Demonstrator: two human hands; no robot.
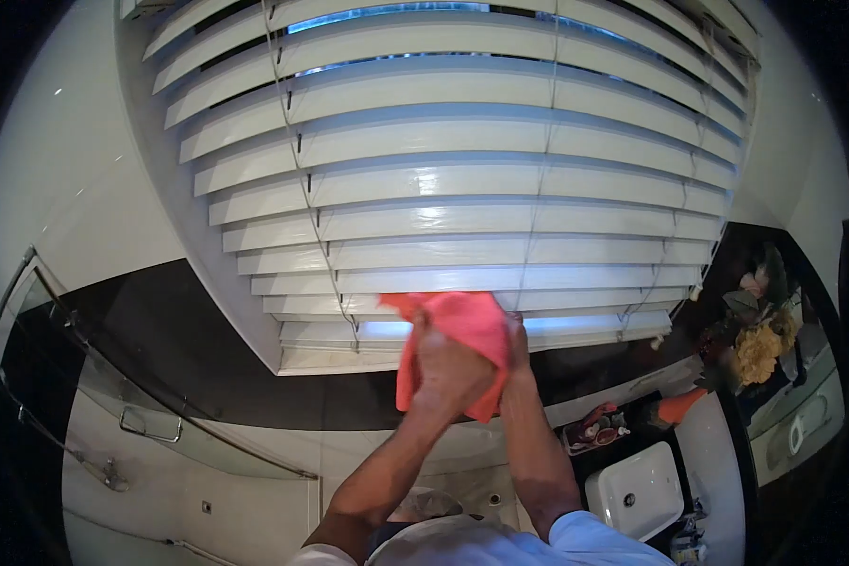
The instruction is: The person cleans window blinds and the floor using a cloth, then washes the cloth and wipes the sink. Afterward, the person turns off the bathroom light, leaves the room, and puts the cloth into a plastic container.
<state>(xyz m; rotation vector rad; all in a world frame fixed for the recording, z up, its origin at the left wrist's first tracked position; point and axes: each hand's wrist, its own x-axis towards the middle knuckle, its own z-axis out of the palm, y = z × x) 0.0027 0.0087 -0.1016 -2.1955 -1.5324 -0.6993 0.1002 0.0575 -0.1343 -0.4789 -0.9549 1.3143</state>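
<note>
A red-pink cloth (pixel 472 325) is held up in front of the lower slats of a white window blind (pixel 424 189). My left hand (pixel 451 363) is closed on the cloth, with its fingers partly hidden in the folds. At the cloth's right edge, my right hand (pixel 516 341) also grips it, its fingers mostly behind the fabric. The cloth hangs down below both hands and covers part of the bottom slats. Whether it touches a slat, I cannot tell.
Lower right are a white washbasin (pixel 635 492), a tray of small items (pixel 596 429) and yellow flowers (pixel 762 354). A glass shower screen (pixel 151 396) with a metal handle (pixel 151 426) stands at left. Cords (pixel 536 208) hang down the blind.
</note>
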